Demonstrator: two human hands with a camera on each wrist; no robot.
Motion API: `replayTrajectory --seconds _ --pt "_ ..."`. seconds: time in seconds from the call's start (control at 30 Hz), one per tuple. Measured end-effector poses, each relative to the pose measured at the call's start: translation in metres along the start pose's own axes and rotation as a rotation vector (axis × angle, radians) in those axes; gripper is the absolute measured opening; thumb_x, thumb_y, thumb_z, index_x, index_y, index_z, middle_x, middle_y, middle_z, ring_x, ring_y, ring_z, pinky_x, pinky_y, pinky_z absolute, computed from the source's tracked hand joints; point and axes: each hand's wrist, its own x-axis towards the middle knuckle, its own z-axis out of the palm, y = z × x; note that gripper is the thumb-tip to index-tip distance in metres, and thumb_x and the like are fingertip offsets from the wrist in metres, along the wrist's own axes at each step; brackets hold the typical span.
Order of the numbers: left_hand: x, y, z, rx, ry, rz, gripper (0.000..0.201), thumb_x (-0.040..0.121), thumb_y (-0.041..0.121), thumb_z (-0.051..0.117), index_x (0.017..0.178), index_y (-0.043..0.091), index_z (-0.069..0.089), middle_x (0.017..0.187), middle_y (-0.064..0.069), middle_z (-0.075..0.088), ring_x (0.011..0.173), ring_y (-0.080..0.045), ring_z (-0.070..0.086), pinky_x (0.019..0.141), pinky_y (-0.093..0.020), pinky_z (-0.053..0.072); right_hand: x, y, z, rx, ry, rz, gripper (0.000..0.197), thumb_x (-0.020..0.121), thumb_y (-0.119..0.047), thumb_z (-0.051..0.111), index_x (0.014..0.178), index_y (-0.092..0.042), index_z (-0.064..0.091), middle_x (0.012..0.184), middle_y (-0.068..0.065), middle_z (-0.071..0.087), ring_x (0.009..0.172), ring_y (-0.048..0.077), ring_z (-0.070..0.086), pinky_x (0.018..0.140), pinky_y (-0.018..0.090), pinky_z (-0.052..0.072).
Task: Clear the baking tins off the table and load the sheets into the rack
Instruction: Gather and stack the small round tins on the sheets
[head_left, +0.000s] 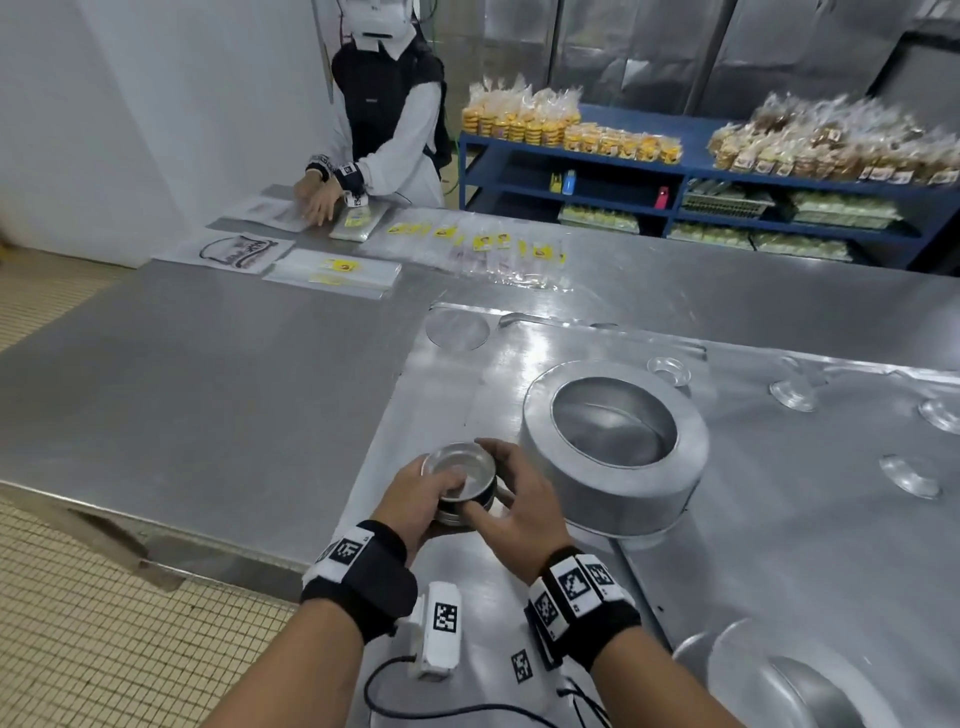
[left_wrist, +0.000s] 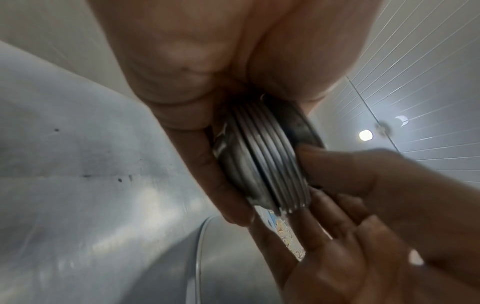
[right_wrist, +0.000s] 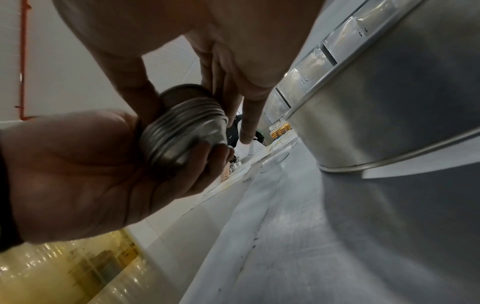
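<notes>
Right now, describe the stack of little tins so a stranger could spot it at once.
Find the big round metal tin on the steel table. Just to its left, the left hand and right hand hold the stack of small tins between them. Unlike the scattered single tins, it is several nested together.

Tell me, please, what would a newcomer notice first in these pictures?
Probably the stack of small round tins, held between the left hand and right hand above a baking sheet. Just to its right stands a large round tin on that sheet. Across the table, another person handles flat bags.
</notes>
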Motion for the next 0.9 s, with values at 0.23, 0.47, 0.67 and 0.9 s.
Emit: replayTrajectory --seconds 0.23,0.47,0.67,0.9 --pt "-0.025 -0.012 0.031 0.009 -0.018 0.033 0.028 0.089 -0.002 0.057 0.116 0.003 0.063 0.108 -0.026 0.069 0.082 -0.031 0.073 0.065 -0.039 0.059 -0.031 -0.004 -0.037 -0.038 -0.056 0.065 0.074 0.077 -0.016 0.074 0.145 -0.013 0.045 0.131 -0.002 0.062 0.118 -0.001 0.059 0.103 0.026 0.049" --pt "-0.045 -0.015 0.055 0.073 -0.048 0.056 0.027 0.085 -0.009 0.058 0.110 0.001 0.062 0.104 -0.028 0.066 0.084 -0.036 0.069 0.066 -0.045 0.061 -0.059 -0.012 -0.060 0.017 -0.023 0.084 0.064 0.080 -0.015 0.076 0.139 -0.013 0.052 0.127 -0.003 0.066 0.118 0.004 0.061 0.104 0.034 0.049" --pt "-0.068 -0.021 0.075 0.102 -0.129 0.010 0.033 0.086 -0.011 0.053 0.117 0.001 0.059 0.110 -0.030 0.064 0.084 -0.038 0.068 0.062 -0.044 0.061 -0.086 -0.026 -0.088 -0.059 -0.057 0.129 0.056 0.075 -0.007 0.071 0.127 -0.021 0.059 0.121 -0.006 0.068 0.112 0.003 0.064 0.102 0.033 0.050" --pt "-0.084 -0.030 0.112 0.132 -0.186 -0.021 0.036 0.086 -0.012 0.053 0.119 0.002 0.061 0.112 -0.031 0.065 0.091 -0.043 0.068 0.071 -0.057 0.060 -0.094 -0.041 -0.146 -0.271 -0.089 0.239 0.037 0.080 0.001 0.065 0.116 -0.009 0.067 0.105 0.001 0.074 0.090 0.008 0.070 0.079 0.017 0.054"
